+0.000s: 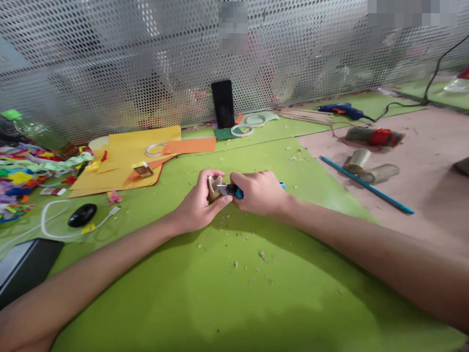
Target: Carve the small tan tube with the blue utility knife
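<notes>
My left hand (196,205) is closed around a short brownish piece (214,188), hollow at its upper end, like a cut cardboard tube or bamboo section. In my right hand (262,193) is a blue utility knife (240,192). Its bare blade points left and lies at the piece's edge, close to my left thumb. Whether the blade touches the piece I cannot tell. Small pale shavings (262,255) are scattered over the green tabletop (176,303) beneath and in front of my hands.
A black phone (223,104) leans on the perforated metal panel (183,63). Yellow paper (142,142), a black mouse (82,215) and a cable lie left. At right are a blue stick (366,185), brownish tubes (379,173), wooden sticks (306,115) and a glue gun (342,111).
</notes>
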{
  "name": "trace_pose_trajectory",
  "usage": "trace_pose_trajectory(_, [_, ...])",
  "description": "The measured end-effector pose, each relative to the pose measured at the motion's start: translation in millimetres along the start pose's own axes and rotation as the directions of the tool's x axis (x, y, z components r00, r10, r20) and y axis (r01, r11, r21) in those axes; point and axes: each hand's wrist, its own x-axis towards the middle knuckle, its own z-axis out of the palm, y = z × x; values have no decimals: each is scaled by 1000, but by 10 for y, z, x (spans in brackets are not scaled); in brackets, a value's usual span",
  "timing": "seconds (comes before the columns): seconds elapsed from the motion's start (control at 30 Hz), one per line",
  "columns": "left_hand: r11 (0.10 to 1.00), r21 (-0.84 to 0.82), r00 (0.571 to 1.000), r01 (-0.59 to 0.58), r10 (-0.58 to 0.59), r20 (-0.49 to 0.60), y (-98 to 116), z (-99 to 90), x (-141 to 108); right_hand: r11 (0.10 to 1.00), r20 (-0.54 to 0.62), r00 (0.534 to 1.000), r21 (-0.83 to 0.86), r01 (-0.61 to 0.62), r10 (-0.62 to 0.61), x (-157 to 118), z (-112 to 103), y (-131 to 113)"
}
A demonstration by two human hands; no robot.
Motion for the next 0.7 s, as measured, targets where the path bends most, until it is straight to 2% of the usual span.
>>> trace_pose_trajectory(0.07, [998, 26, 998, 54, -54, 29, 27, 2, 4, 1000, 2, 1000, -2, 7, -7, -3, -1, 3])
trace_pose_trajectory(0.13, [998, 24, 998, 55, -55, 36, 33, 16, 0, 1000, 2, 1000, -1, 9, -9, -4, 0, 5])
trace_pose_trajectory(0.3, [989, -132, 998, 61, -56, 37, -10, 94, -41, 1000, 31, 999, 7, 10, -10, -7, -6, -9])
trace_pose_trajectory(0.5, [1000, 20, 998, 19, -18, -61, -21, 113, -50, 1000, 98, 995, 13, 17, -19, -9, -25, -33])
trace_pose_trajectory(0.7, [1000, -9, 997, 19, -20, -81, -33, 115, -46, 993, 98, 994, 113, 38, -49, -23, -49, -25])
